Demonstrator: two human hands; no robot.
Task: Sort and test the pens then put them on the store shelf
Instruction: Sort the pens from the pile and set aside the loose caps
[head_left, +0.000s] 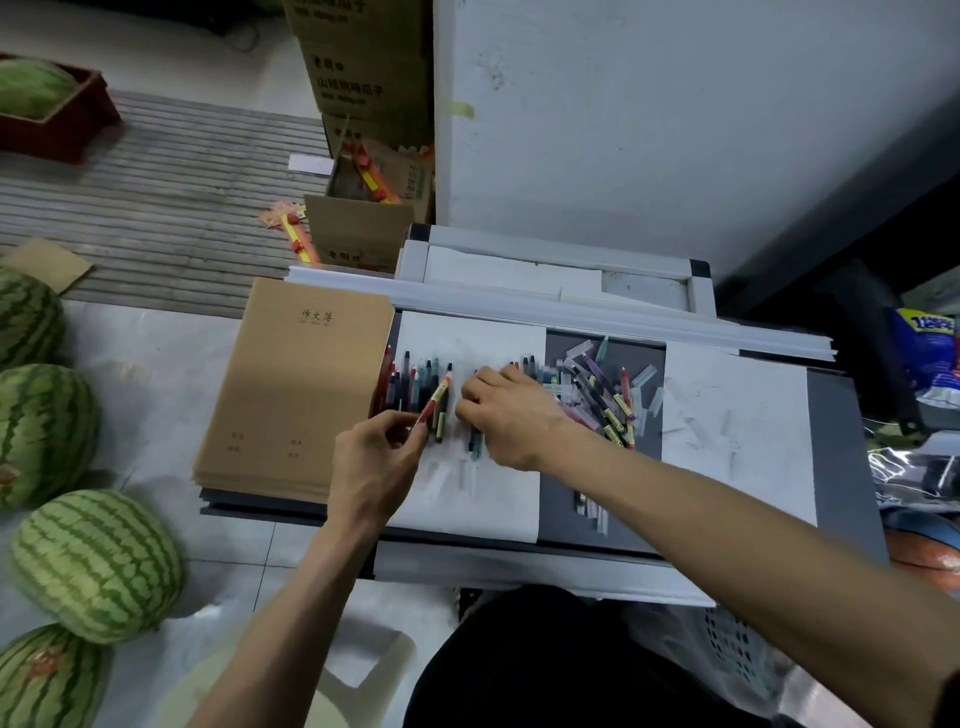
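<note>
"Head view, left side?"
"Left hand (371, 462) pinches red pen (434, 399), tilted over sorted row (410, 387) on white sheet (467, 512)."
"Right side?"
"Right hand (506, 415) curls fingers onto pens mid-sheet; grip cannot be told. Loose pile (597, 395) lies just beside it on grey tabletop (839, 441)."

This looks like a small shop, probably its stock or sorting corner. Whole watermelons (96, 564) lie in a row on the tiled floor and one more sits in a red crate (57, 124). Printed cardboard cartons (363, 67) are stacked by the wall, and a stack of identical brown exercise books (296, 384) lies beside many loose pens (597, 395).
</note>
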